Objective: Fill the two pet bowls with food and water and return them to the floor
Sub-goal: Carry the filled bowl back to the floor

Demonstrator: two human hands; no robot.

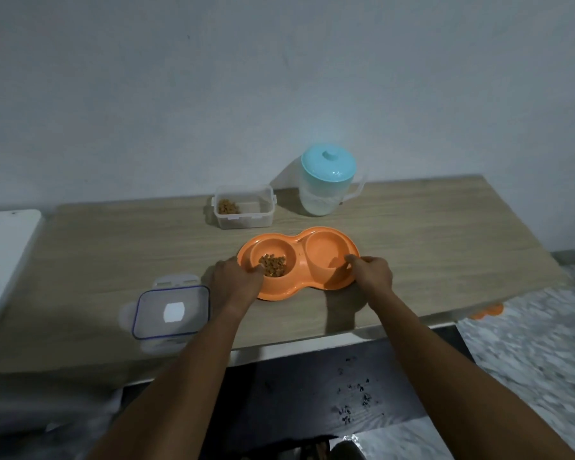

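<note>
An orange double pet bowl point(299, 248) rests on the wooden table point(113, 254). Its left cup holds brown kibble point(273, 264); whether the right cup point(326, 252) holds water I cannot tell. My left hand point(236, 277) grips the bowl's left rim, thumb inside the left cup. My right hand point(372, 272) grips the right rim, fingers hooked over the edge. A clear food container point(243, 210) with a little kibble stands behind the bowl. A clear jug with a teal lid point(327, 184) stands at the back right.
The container's clear lid point(171, 312) lies flat near the table's front left. A white surface point(4, 254) adjoins the table on the left. Speckled floor point(528, 343) shows at the right, with something orange point(487, 312) under the table edge. A dark bench point(312, 393) sits below.
</note>
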